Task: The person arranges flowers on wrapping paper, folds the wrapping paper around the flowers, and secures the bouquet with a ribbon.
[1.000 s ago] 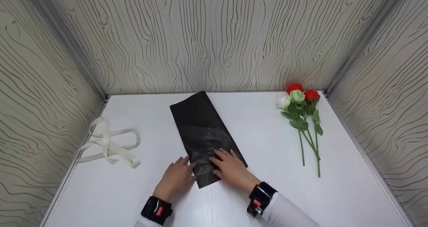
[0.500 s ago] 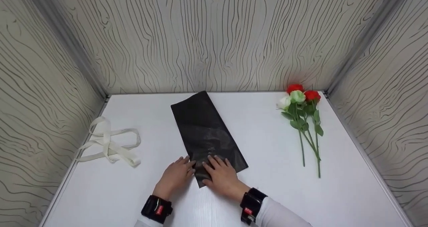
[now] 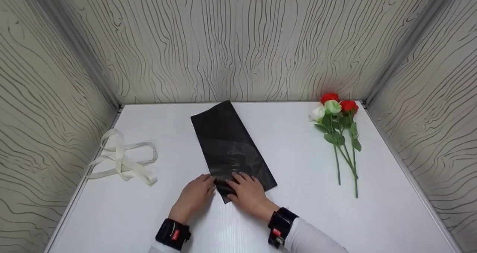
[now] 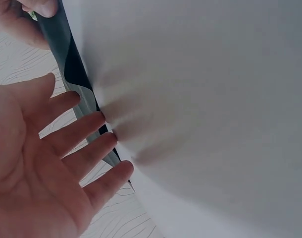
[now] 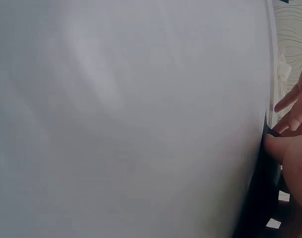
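Note:
A folded sheet of black wrapping paper (image 3: 227, 141) lies aslant on the white table, its lower corner slightly raised and bent. At the paper's lower left edge is my left hand (image 3: 194, 194), fingers extended and fingertips touching it; the left wrist view shows the palm (image 4: 47, 163) with the fingers spread. My right hand (image 3: 249, 194) lies over the lower end of the paper. In the right wrist view its thumb (image 5: 277, 148) bears on the curling black edge (image 5: 257, 198), pinching it. Part of the lower end is hidden beneath the right hand.
A loosely looped cream ribbon (image 3: 121, 158) lies on the left of the white table (image 3: 298, 152). At the back right are red, white and pale green artificial roses (image 3: 335, 109) with long stems. Wood-patterned panels (image 3: 238, 40) enclose the back and both sides.
My right hand has shifted left and down along the paper, toward the left hand. The paper's lower corner has lifted and begun to curl upward. Ribbon and roses have stayed put.

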Demonstrator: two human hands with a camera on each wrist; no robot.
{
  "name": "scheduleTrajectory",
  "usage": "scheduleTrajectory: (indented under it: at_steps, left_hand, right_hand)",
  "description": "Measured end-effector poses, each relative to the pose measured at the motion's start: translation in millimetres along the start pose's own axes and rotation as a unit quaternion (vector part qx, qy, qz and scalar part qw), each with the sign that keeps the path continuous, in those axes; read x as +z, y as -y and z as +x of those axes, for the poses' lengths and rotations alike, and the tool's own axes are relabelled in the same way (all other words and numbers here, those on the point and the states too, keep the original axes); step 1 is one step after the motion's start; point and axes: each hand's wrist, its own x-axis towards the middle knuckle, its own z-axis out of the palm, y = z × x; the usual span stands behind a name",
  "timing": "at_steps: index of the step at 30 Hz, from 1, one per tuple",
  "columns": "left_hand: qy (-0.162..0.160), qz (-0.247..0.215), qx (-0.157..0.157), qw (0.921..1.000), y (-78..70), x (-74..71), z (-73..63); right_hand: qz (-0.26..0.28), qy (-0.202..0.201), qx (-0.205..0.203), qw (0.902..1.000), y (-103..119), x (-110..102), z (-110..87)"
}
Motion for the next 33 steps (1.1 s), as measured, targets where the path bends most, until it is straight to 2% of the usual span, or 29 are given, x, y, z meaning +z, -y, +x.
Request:
scheduleTrajectory:
  at_steps: [3,12,15,19,26,29,33]
  left_hand:
    - [-0.014,0.000,0.003,0.9999,1.1,-0.6,-0.6]
    - [-0.016,-0.007,-0.012,0.9998,3.0,0.3,-0.4]
    - [-0.023,-0.009,-0.016,0.9996,1.3,0.2,0.5]
    - [-0.037,-0.007,-0.018,0.9991,-1.5,0.8,1.8]
    - [-0.057,-0.009,-0.011,0.9983,-5.7,5.3,3.6]
    - [-0.038,-0.003,-0.007,0.9992,-7.4,7.5,3.8]
    - [0.004,0.014,0.000,0.9999,-9.1,10.0,3.0]
  right_hand:
    - [0.011,0.001,0.000,0.9999,-0.4,-1.7,1.6]
    - [0.025,0.020,0.010,0.9994,0.2,-5.0,2.6]
    - [0.034,0.006,0.014,0.9993,-0.2,-4.7,4.0]
    - [0.074,-0.043,0.026,0.9960,-2.4,-5.8,6.4]
    - [0.167,-0.106,0.055,0.9787,-14.6,-11.1,11.8]
    - [0.203,-0.130,0.059,0.9687,-22.5,-15.0,14.3]
    - [0.250,-0.154,0.061,0.9539,-35.5,-21.0,16.5]
